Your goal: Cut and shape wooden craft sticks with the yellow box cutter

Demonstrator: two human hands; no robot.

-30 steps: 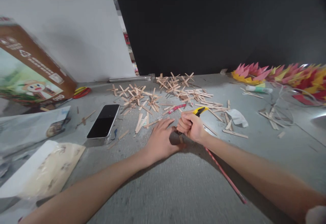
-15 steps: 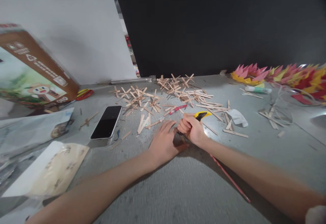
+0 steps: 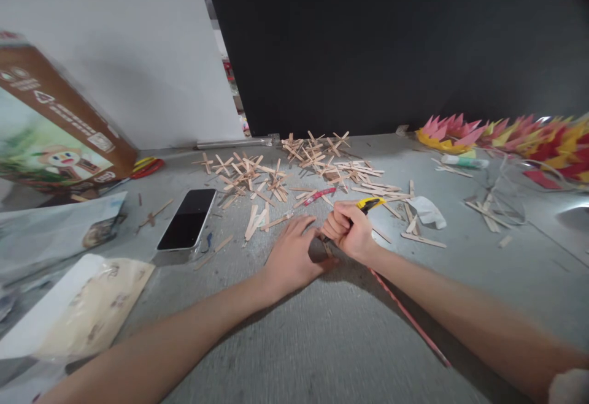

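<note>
My right hand (image 3: 348,230) is closed in a fist around a yellow and black utility knife (image 3: 370,203). The knife's back end sticks out above the fist, while its tip points down towards the tabletop beside my left fingers. My left hand (image 3: 297,251) rests on the table with curved fingers and the thumb apart from them, steadying a short wooden stick (image 3: 327,249). Only a small part of that stick shows between the thumb and fingers. Just beyond the hands lies a red strip-like object (image 3: 319,195). Under my right forearm runs a thin pinkish-red rod (image 3: 409,317).
Crossed wooden sticks (image 3: 243,171) lie heaped behind the hands. To the left are a phone (image 3: 187,220), a plastic packet (image 3: 99,306) and a brown box (image 3: 69,128). A crumpled tissue (image 3: 427,212), a glue stick (image 3: 464,161) and pink-yellow paper crafts (image 3: 453,133) lie right.
The view has shifted slightly, so the table things sit a little further left. Both hands keep nearly the same pose, and the knife stays in the right fist.
</note>
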